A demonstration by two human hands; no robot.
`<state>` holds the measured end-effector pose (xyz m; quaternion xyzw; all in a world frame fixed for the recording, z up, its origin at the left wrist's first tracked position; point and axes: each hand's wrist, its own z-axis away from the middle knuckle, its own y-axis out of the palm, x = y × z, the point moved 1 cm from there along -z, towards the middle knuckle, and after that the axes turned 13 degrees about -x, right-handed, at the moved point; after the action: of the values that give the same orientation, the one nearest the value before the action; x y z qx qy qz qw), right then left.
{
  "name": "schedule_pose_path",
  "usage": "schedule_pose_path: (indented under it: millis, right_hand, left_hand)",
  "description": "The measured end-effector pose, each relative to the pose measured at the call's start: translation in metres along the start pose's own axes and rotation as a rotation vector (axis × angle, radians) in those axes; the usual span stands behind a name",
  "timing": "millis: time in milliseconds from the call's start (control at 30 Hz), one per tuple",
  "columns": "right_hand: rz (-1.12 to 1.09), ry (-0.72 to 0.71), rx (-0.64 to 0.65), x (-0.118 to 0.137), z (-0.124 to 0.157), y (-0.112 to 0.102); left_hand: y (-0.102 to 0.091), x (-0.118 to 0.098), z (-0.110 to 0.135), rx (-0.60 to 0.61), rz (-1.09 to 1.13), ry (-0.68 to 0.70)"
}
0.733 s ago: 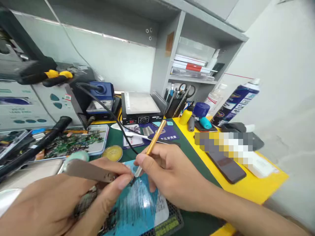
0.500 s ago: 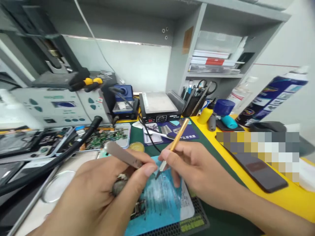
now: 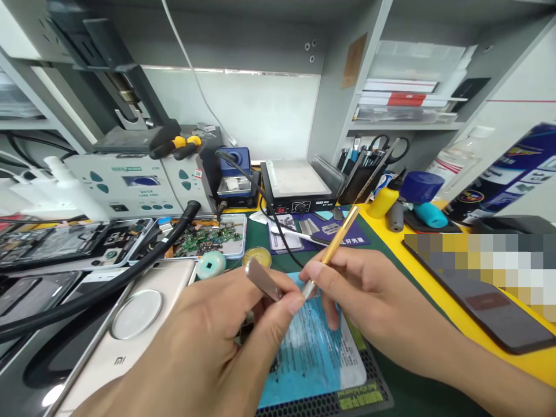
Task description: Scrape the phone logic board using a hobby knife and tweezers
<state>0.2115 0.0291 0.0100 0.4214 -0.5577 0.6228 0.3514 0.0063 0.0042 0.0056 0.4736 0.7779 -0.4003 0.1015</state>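
My left hand point(image 3: 237, 324) is closed, thumb against forefinger, on a pair of metal tweezers point(image 3: 262, 279); their rear end sticks up and their tips are hidden. In my right hand point(image 3: 360, 295) a gold-handled craft knife point(image 3: 341, 236) is gripped like a pen. Its blade end is down by my left thumb, where the thumb hides the blade. Below both hands lies a blue translucent sheet point(image 3: 310, 353) on a dark patterned mat point(image 3: 382, 379). Small dark parts show partly under my left hand, too covered to make out.
Left of my hands, phones, one a gold phone point(image 3: 150, 347), lie under a black hose point(image 3: 169, 240). Behind are a tray of circuit boards point(image 3: 208, 237), a round yellow tin point(image 3: 257, 256) and a heating plate point(image 3: 299, 179). A dark phone point(image 3: 486, 301) lies on the right.
The view has shifted, so the bench appears further right. The knife's blade, visible before beside my left thumb, is now hidden by it; the hands are closer together. Both grips stay the same.
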Motion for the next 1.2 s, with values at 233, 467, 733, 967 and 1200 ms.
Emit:
schedule_pose_path:
  millis: [233, 467, 733, 967, 1200]
  right_hand:
    - [-0.032, 0.012, 0.004, 0.0009, -0.0004, 0.0020]
    - [0.007, 0.019, -0.015, 0.0048, -0.0011, 0.0005]
    - [-0.004, 0.058, -0.083, 0.0048, -0.0070, -0.0009]
    - [-0.007, 0.094, -0.038, 0.0008, -0.0068, -0.0033]
    - [-0.028, 0.094, 0.046, 0.0022, -0.0055, -0.0023]
  left_hand:
    - [-0.0010, -0.0004, 0.0017, -0.003, -0.002, -0.003]
    - [-0.0004, -0.0003, 0.0004, -0.003, -0.010, -0.002]
    - [0.0008, -0.0001, 0.0022, -0.008, 0.005, -0.013]
    - [0.0032, -0.0006, 0.0002, -0.010, 0.026, -0.021]
    - [0.0025, -0.0020, -0.0027, -0.023, 0.031, -0.033]
